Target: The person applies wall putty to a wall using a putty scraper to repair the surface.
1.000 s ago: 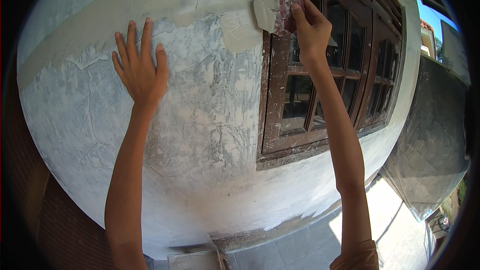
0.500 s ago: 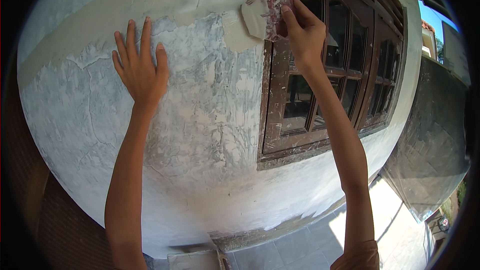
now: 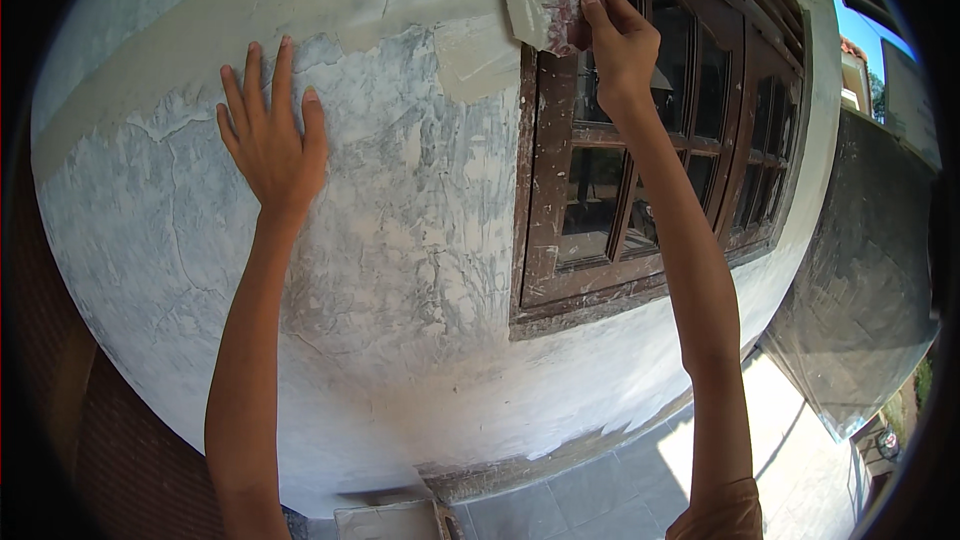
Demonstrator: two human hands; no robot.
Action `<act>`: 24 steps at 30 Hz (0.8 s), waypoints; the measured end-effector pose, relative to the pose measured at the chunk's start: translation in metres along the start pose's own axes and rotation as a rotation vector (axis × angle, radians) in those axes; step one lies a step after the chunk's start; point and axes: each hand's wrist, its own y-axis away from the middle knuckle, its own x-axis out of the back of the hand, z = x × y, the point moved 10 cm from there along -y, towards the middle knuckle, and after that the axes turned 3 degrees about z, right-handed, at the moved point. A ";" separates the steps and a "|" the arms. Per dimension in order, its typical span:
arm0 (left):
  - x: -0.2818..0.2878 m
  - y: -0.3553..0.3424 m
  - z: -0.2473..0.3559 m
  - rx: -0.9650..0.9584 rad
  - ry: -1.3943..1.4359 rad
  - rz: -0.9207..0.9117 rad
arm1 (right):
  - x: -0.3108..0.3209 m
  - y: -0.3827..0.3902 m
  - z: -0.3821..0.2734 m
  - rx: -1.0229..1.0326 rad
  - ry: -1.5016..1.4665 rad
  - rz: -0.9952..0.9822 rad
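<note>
the fisheye rim blacked out every corner, and i could not make out the far edge of the tool behind the fingers. the right hand (image 3: 622,40) had its grip closed on a putty scraper (image 3: 545,5), its blade smeared white and held at the top left corner of the brown window frame (image 3: 535,190), where frame met wall. the left hand (image 3: 272,140) lay flat with its grip fully spread, fingers apart, palm on the wall (image 3: 400,270), holding nothing. the wall was rough, patchy grey-white plaster with a tan band of filler (image 3: 300,0) across the top. glass panes showed dark. grey floor tiles (image 3: 600,490) lay below, partly sunlit.
</note>
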 end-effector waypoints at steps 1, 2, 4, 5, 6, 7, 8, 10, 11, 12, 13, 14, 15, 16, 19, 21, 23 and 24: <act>0.000 0.001 -0.002 0.000 -0.001 -0.003 | -0.001 -0.001 0.003 -0.003 0.000 0.000; 0.000 0.000 -0.002 0.007 0.019 0.012 | 0.001 -0.007 0.005 0.054 0.058 -0.008; 0.001 -0.004 0.002 0.008 0.043 0.031 | 0.013 -0.024 0.012 0.135 0.093 0.023; 0.001 -0.003 0.002 0.007 0.022 0.022 | 0.017 -0.027 0.012 0.133 0.089 0.018; 0.000 -0.002 0.001 0.007 0.002 0.012 | 0.023 -0.030 0.015 0.095 0.024 0.032; 0.001 -0.002 0.000 0.009 -0.003 0.012 | 0.026 -0.032 0.019 0.056 -0.039 0.045; 0.001 -0.001 0.001 0.004 0.002 0.006 | 0.027 -0.029 0.018 0.025 -0.022 0.058; 0.000 -0.001 -0.001 0.001 0.003 -0.003 | 0.008 -0.020 0.014 0.036 -0.071 -0.012; 0.001 -0.001 -0.001 0.003 0.012 0.007 | -0.004 -0.014 0.009 0.052 -0.114 -0.074; 0.003 -0.002 0.000 0.001 0.019 0.021 | -0.009 -0.010 0.014 0.022 -0.069 -0.065; 0.003 -0.002 0.003 -0.003 0.023 0.021 | -0.015 -0.007 0.009 0.115 -0.069 -0.067; 0.001 -0.002 0.001 0.003 0.017 0.013 | -0.019 -0.002 0.008 0.108 0.039 -0.071; 0.000 -0.002 -0.001 0.010 0.012 0.005 | -0.022 0.002 0.005 0.102 0.148 -0.075; -0.001 -0.002 -0.002 0.009 0.010 0.004 | -0.020 0.000 0.005 0.101 0.146 -0.075; -0.001 -0.001 -0.001 0.011 0.013 0.006 | 0.004 -0.008 0.008 0.049 0.150 0.014; 0.001 -0.002 0.001 -0.009 0.016 0.007 | 0.026 -0.002 -0.007 0.020 0.112 0.142; 0.002 -0.003 0.002 -0.006 0.015 0.007 | 0.029 -0.007 -0.008 0.108 0.127 0.124; 0.002 -0.003 0.004 -0.007 0.018 0.008 | 0.020 -0.003 -0.008 0.099 0.062 0.064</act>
